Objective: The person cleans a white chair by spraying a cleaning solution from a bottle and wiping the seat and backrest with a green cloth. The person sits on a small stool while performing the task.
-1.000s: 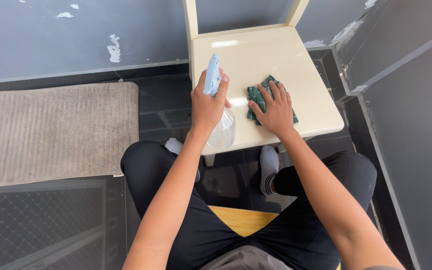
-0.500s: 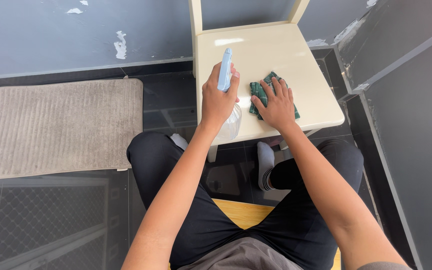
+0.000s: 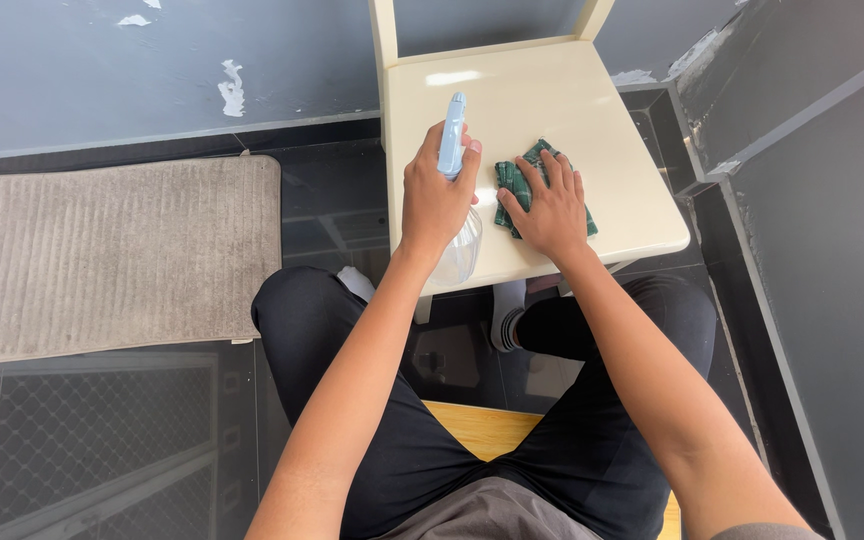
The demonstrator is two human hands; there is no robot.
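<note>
Near the chair seat's front edge, my left hand gripped the spray bottle while my right hand pressed flat, fingers spread, on the green cloth.

L hand: grips clear spray bottle w/ blue head, over chair seat
R hand: flat on green cloth
Floor: grey mat at left

The spray bottle has a pale blue head and a clear body. The cloth is dark green with a lighter plaid check. The chair seat is glossy cream. The mat is grey-beige with fine ribbed stripes (running lengthwise). The floor tiles are glossy black, the wall matte grey with white chipped patches. The trousers are black.
</note>
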